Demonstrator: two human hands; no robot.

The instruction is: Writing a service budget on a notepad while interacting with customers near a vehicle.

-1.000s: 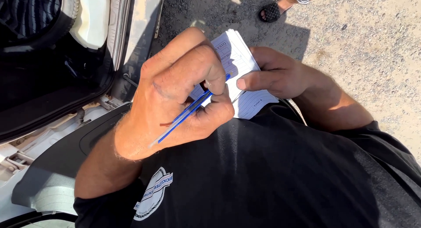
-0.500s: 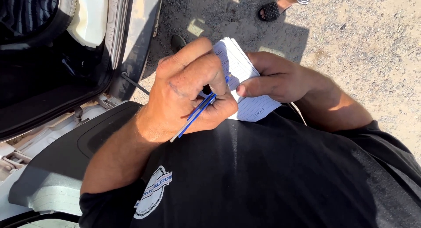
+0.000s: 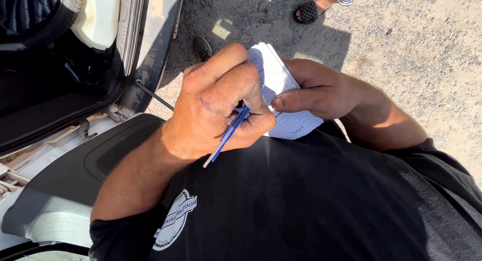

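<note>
Blue pen pinched in left hand fingers, tip on lined pad; right hand clamps pad against chest, steadying it for writing

Blue pen slants over a lined, seemingly white notepad.

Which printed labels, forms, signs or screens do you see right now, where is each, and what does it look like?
Lined paper pad: white with blue ruled lines, rectangular, held in the right hand, under the left hand gripping a blue and white pen.
Shirt emblem: round, white and blue, on the black shirt, lower left.
No screens or signs.
</note>
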